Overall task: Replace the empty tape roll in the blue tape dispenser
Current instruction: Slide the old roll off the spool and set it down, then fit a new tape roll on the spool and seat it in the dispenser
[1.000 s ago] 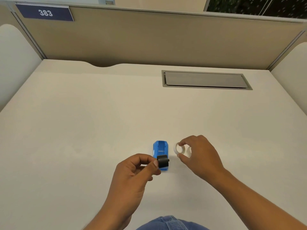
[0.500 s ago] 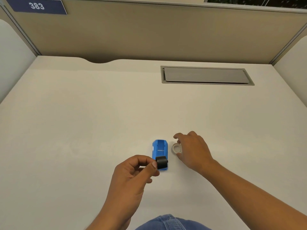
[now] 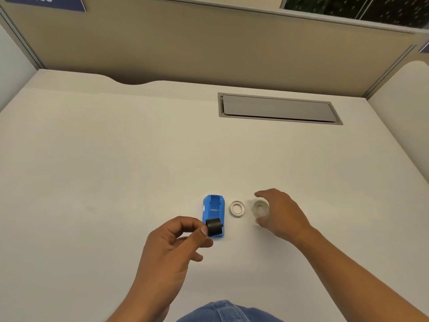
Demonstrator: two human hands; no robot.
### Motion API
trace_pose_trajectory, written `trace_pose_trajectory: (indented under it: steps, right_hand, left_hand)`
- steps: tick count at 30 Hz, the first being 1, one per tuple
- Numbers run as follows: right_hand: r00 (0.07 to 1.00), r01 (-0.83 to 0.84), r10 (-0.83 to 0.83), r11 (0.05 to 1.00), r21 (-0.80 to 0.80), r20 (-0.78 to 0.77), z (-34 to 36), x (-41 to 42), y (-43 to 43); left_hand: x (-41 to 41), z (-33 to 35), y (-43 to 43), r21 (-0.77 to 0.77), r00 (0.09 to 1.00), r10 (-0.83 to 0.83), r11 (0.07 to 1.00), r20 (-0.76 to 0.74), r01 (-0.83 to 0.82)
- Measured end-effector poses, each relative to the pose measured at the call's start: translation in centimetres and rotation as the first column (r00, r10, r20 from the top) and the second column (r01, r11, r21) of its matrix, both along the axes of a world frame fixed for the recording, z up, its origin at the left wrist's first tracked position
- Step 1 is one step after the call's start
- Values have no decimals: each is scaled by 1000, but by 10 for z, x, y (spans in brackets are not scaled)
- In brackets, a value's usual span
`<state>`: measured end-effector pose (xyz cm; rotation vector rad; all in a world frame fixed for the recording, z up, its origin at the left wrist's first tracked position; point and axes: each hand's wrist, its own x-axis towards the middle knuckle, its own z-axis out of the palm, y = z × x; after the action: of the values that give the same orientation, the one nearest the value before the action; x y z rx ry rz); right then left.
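Observation:
The blue tape dispenser (image 3: 213, 209) lies open on the desk with its cradle bare. Over its near end, my left hand (image 3: 173, 249) pinches a small black spindle (image 3: 214, 227) between thumb and forefinger. A white empty core ring (image 3: 237, 208) lies flat just right of the dispenser. Further right sits a clear tape roll (image 3: 261, 208), slightly blurred. My right hand (image 3: 282, 214) curls around this roll from the right, forefinger beyond it and thumb in front, with small gaps on both sides.
The pale desk (image 3: 116, 182) is bounded by beige partition walls at the back and sides. A grey cable hatch (image 3: 278, 109) is set into the desk at the back right. My blue jeans (image 3: 227, 313) show at the bottom edge.
My right hand set the white ring down beside the dispenser, let go of it, and moved right to the clear roll. My left hand kept holding the black spindle.

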<state>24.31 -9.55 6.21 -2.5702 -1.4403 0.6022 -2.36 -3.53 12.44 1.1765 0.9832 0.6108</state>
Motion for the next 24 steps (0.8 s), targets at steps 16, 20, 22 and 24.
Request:
trace_pose_trajectory:
  steps: [16, 20, 22, 24]
  right_hand:
    - [971, 191, -153, 959, 212, -181, 5, -9, -17]
    - [915, 238, -73, 893, 383, -397, 45, -40, -29]
    - [878, 245, -5, 863, 441, -479, 68, -57, -35]
    - [849, 232, 68, 843, 485, -523, 89, -71, -40]
  left_hand:
    - [-11, 13, -3, 16, 1000, 22, 1000, 17, -22]
    - [-11, 17, -3, 17, 999, 29, 999, 13, -30]
    - [-10, 19, -4, 13, 999, 31, 999, 12, -32]
    - [-10, 20, -5, -2, 1000, 18, 1000, 10, -18]
